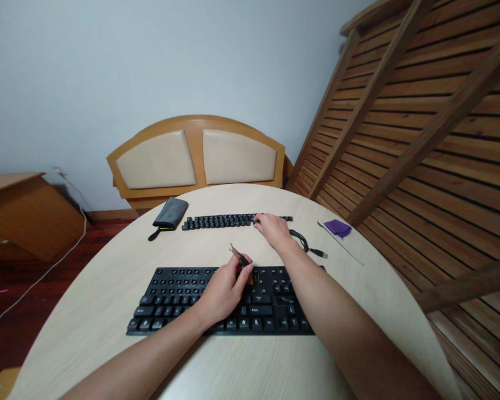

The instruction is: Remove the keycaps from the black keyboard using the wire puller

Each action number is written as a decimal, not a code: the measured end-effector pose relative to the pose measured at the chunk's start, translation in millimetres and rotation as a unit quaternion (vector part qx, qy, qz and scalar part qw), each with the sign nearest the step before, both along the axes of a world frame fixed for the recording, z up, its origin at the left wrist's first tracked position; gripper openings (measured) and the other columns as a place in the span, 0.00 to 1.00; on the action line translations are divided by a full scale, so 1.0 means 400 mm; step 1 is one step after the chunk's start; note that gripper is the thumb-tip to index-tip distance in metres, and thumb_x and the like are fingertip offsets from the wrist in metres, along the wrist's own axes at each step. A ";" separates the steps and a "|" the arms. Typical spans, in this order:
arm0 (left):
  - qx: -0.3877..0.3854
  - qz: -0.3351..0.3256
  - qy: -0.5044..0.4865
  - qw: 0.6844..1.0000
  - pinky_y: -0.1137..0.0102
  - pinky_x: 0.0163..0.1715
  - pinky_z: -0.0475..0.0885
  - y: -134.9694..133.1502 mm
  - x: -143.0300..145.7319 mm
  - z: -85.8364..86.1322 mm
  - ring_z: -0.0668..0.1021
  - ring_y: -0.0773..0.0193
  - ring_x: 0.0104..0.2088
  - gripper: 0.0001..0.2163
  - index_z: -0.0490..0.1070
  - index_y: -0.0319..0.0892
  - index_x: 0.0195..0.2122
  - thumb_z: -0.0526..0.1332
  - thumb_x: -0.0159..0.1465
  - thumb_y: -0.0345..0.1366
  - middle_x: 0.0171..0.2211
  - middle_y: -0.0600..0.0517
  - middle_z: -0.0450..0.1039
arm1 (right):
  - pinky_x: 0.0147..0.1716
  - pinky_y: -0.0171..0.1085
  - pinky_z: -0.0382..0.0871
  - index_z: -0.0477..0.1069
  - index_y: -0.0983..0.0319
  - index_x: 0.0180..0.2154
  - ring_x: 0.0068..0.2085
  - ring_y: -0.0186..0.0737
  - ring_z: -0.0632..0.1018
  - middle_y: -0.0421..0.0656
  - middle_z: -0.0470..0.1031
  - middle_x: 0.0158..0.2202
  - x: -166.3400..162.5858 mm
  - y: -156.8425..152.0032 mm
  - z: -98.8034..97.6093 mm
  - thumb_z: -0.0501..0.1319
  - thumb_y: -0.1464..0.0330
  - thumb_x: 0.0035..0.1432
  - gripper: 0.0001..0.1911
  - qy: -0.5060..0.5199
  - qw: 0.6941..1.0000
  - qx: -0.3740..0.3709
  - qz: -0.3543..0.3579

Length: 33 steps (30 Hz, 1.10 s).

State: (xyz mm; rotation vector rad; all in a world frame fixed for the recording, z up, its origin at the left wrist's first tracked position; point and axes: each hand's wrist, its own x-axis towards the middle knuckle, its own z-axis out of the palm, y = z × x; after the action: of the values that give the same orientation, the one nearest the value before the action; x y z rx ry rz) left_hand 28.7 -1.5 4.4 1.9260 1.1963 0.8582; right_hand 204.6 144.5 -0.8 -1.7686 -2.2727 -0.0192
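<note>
A black keyboard [170, 297] lies on the round light-wood table [108, 278], many of its keycaps gone. My left hand [225, 289] hovers over its middle, fingers pinched on a small dark keycap-puller tool [239, 256]. My right hand [273, 230] reaches further back and rests, fingers curled, on the right end of a row of loose black keycaps [220, 221] lined up on the table. What its fingertips hold, if anything, is hidden.
A grey pouch [169, 214] lies left of the keycap row. The keyboard's black cable with USB plug [310, 247] trails to the right, beside a purple cloth [337, 226] and a thin strip. A padded headboard stands behind the table; slatted wood leans at right.
</note>
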 end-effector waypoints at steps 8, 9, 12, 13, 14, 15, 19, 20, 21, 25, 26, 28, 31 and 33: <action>-0.005 0.000 0.005 1.000 0.67 0.37 0.67 -0.001 0.000 0.002 0.76 0.60 0.32 0.08 0.63 0.42 0.45 0.49 0.72 0.39 0.30 0.52 0.73 | 0.43 0.37 0.68 0.72 0.56 0.49 0.48 0.43 0.78 0.45 0.79 0.47 -0.008 0.000 -0.005 0.59 0.64 0.66 0.11 -0.003 1.000 0.001 -0.005; -0.005 0.000 0.006 1.000 0.67 0.37 0.67 -0.001 0.000 0.003 0.76 0.60 0.33 0.08 0.63 0.42 0.44 0.49 0.72 0.39 0.30 0.52 0.73 | 0.43 0.37 0.68 0.72 0.56 0.49 0.48 0.43 0.78 0.45 0.79 0.47 -0.009 0.000 -0.005 0.59 0.64 0.66 0.11 -0.003 1.000 0.002 -0.005; -0.006 0.002 0.006 1.000 0.68 0.37 0.67 0.000 -0.001 0.001 0.76 0.60 0.32 0.08 0.63 0.42 0.45 0.49 0.72 0.39 0.30 0.53 0.73 | 0.43 0.37 0.69 0.72 0.56 0.49 0.48 0.44 0.78 0.45 0.79 0.48 -0.014 0.001 -0.004 0.59 0.65 0.65 0.11 -0.002 1.000 0.002 -0.004; -0.006 0.003 0.006 1.000 0.68 0.37 0.67 0.000 -0.001 0.001 0.76 0.60 0.32 0.08 0.63 0.42 0.45 0.49 0.72 0.39 0.30 0.53 0.73 | 0.43 0.37 0.69 0.72 0.56 0.49 0.48 0.44 0.78 0.45 0.79 0.48 -0.014 0.001 -0.004 0.59 0.65 0.65 0.11 -0.002 1.000 0.002 -0.003; -0.005 0.004 0.005 1.000 0.67 0.37 0.67 0.000 -0.001 0.000 0.76 0.60 0.32 0.08 0.64 0.43 0.45 0.49 0.72 0.39 0.30 0.53 0.73 | 0.43 0.37 0.69 0.72 0.56 0.49 0.48 0.44 0.78 0.45 0.79 0.48 -0.015 0.002 -0.003 0.59 0.66 0.65 0.11 -0.001 1.000 0.002 -0.002; -0.005 0.005 0.004 1.000 0.67 0.37 0.67 0.000 -0.001 -0.001 0.76 0.60 0.32 0.08 0.64 0.43 0.45 0.49 0.72 0.39 0.30 0.53 0.74 | 0.43 0.37 0.69 0.72 0.56 0.49 0.48 0.44 0.78 0.46 0.79 0.48 -0.015 0.002 -0.004 0.59 0.66 0.65 0.11 -0.001 1.000 0.002 0.000; -0.005 0.004 0.002 1.000 0.68 0.37 0.67 0.000 -0.001 -0.003 0.75 0.60 0.32 0.08 0.64 0.43 0.45 0.50 0.72 0.39 0.30 0.53 0.73 | 0.43 0.38 0.69 0.72 0.56 0.49 0.48 0.45 0.78 0.45 0.79 0.48 -0.014 0.002 -0.005 0.59 0.65 0.66 0.11 0.000 1.000 0.004 0.003; -0.005 0.003 0.002 1.000 0.68 0.37 0.67 0.001 -0.002 -0.003 0.75 0.60 0.32 0.08 0.64 0.43 0.45 0.50 0.72 0.39 0.30 0.53 0.73 | 0.43 0.38 0.69 0.72 0.56 0.49 0.48 0.45 0.78 0.45 0.79 0.48 -0.014 0.002 -0.005 0.59 0.65 0.66 0.11 0.000 1.000 0.004 0.004; -0.006 0.002 0.002 1.000 0.68 0.37 0.67 0.001 -0.002 -0.003 0.75 0.60 0.32 0.08 0.64 0.43 0.45 0.50 0.72 0.39 0.30 0.53 0.73 | 0.43 0.38 0.69 0.72 0.56 0.49 0.48 0.45 0.78 0.45 0.79 0.48 -0.014 0.002 -0.005 0.59 0.65 0.65 0.11 0.000 1.000 0.004 0.004; -0.007 0.000 0.003 1.000 0.67 0.37 0.66 0.000 -0.002 -0.003 0.75 0.60 0.32 0.08 0.63 0.43 0.44 0.49 0.72 0.39 0.30 0.53 0.73 | 0.43 0.38 0.69 0.72 0.56 0.49 0.49 0.44 0.78 0.45 0.78 0.49 -0.015 0.002 -0.004 0.59 0.65 0.65 0.11 0.001 1.000 0.001 0.008; -0.007 0.001 0.004 1.000 0.67 0.37 0.66 0.000 -0.002 -0.002 0.75 0.60 0.32 0.08 0.63 0.43 0.44 0.49 0.72 0.39 0.30 0.53 0.72 | 0.44 0.38 0.69 0.72 0.56 0.50 0.49 0.44 0.78 0.45 0.78 0.49 -0.015 0.002 -0.004 0.59 0.65 0.65 0.11 0.001 1.000 0.000 0.008; -0.009 0.000 0.004 1.000 0.68 0.37 0.66 -0.001 -0.002 -0.001 0.75 0.60 0.32 0.08 0.63 0.43 0.44 0.49 0.72 0.39 0.30 0.53 0.72 | 0.44 0.38 0.69 0.72 0.55 0.50 0.49 0.44 0.78 0.45 0.78 0.49 -0.016 0.000 -0.004 0.59 0.65 0.65 0.12 0.001 1.000 -0.002 0.006; -0.010 0.001 0.003 1.000 0.68 0.37 0.66 0.000 -0.001 -0.001 0.75 0.60 0.32 0.08 0.63 0.43 0.45 0.49 0.72 0.39 0.30 0.53 0.72 | 0.44 0.38 0.69 0.70 0.55 0.51 0.49 0.44 0.78 0.45 0.78 0.49 -0.017 -0.005 -0.004 0.59 0.65 0.65 0.13 0.000 1.000 -0.005 0.000; -0.010 0.002 0.002 1.000 0.68 0.37 0.66 0.001 -0.001 -0.002 0.75 0.60 0.32 0.08 0.63 0.43 0.45 0.49 0.72 0.39 0.30 0.53 0.73 | 0.45 0.38 0.68 0.69 0.55 0.52 0.50 0.45 0.78 0.45 0.78 0.49 -0.018 -0.010 -0.001 0.59 0.65 0.65 0.14 -0.002 1.000 -0.008 -0.002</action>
State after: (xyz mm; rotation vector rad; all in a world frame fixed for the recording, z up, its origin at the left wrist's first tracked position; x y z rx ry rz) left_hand 28.4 -1.1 3.6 1.9110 1.2076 0.8417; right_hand 197.6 140.4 -1.3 -1.7824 -2.2777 -0.0063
